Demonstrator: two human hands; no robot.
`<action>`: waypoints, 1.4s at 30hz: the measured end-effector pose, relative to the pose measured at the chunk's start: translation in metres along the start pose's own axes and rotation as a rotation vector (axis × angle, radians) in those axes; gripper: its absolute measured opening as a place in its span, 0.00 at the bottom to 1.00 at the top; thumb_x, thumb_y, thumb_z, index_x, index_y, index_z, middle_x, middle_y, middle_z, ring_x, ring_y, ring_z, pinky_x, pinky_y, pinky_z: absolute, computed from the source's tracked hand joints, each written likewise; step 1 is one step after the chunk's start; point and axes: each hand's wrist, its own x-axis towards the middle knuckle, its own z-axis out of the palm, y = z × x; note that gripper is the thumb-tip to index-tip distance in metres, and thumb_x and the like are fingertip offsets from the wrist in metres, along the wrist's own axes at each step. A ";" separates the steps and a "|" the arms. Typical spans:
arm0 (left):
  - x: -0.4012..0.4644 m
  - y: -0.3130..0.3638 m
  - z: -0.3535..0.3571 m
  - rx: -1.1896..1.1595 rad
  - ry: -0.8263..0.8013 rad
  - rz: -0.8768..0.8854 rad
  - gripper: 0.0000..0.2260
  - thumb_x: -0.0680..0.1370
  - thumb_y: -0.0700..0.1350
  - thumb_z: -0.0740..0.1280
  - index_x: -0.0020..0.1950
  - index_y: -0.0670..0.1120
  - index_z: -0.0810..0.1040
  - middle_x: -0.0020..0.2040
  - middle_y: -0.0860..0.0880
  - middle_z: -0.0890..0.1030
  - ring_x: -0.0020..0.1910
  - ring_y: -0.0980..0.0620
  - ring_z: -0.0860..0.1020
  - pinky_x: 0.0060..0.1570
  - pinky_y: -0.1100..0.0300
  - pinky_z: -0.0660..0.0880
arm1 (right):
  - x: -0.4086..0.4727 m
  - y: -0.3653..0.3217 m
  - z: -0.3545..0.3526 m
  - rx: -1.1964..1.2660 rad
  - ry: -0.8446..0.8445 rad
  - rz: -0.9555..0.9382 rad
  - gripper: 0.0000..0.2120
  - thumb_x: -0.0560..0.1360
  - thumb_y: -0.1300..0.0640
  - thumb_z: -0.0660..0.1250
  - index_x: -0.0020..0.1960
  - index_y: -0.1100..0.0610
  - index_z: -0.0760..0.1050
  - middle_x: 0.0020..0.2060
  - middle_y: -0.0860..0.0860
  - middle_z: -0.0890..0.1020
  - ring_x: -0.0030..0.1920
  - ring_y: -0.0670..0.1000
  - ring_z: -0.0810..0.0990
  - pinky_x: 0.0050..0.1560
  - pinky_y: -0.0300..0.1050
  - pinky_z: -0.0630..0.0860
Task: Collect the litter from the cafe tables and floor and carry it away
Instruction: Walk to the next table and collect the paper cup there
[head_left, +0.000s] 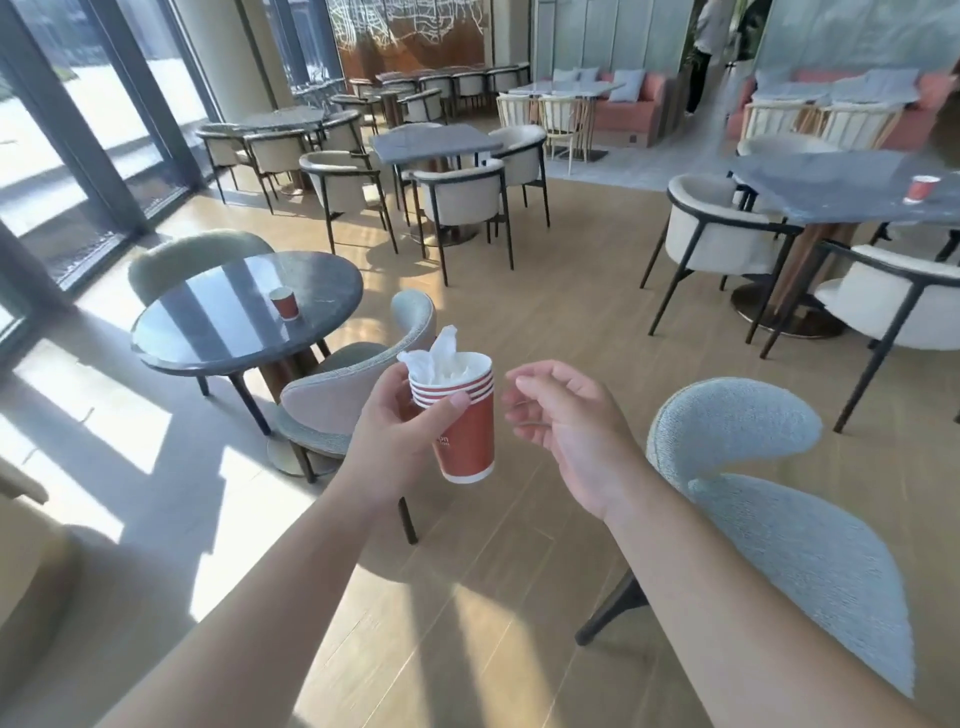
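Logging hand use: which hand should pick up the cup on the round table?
Right hand: it is free, while the left hand holds the stacked cups. The cup stands leftward, though.

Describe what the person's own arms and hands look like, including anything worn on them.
Both forearms are bare as far as the frame shows; no sleeves appear. The left hand and the right hand wear no gloves, and no rings, watch or bracelet can be seen on the fingers or wrists.
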 end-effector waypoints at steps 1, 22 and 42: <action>0.013 -0.004 -0.013 -0.004 0.015 -0.002 0.30 0.67 0.56 0.76 0.65 0.45 0.77 0.58 0.43 0.85 0.60 0.41 0.82 0.60 0.43 0.77 | 0.016 0.003 0.012 -0.005 -0.013 0.010 0.07 0.68 0.52 0.67 0.43 0.51 0.81 0.38 0.50 0.83 0.39 0.49 0.79 0.43 0.44 0.75; 0.238 -0.058 -0.265 -0.068 0.209 -0.036 0.27 0.69 0.54 0.77 0.66 0.47 0.78 0.59 0.46 0.85 0.60 0.47 0.82 0.61 0.48 0.78 | 0.307 0.044 0.233 -0.073 -0.187 0.061 0.07 0.78 0.61 0.64 0.45 0.55 0.80 0.37 0.51 0.82 0.38 0.50 0.78 0.43 0.43 0.74; 0.451 -0.116 -0.340 0.083 0.529 -0.155 0.29 0.59 0.54 0.81 0.57 0.52 0.77 0.53 0.53 0.86 0.55 0.53 0.83 0.47 0.62 0.79 | 0.581 0.099 0.297 -0.071 -0.387 0.188 0.05 0.78 0.60 0.65 0.46 0.55 0.80 0.37 0.49 0.84 0.39 0.48 0.81 0.45 0.45 0.77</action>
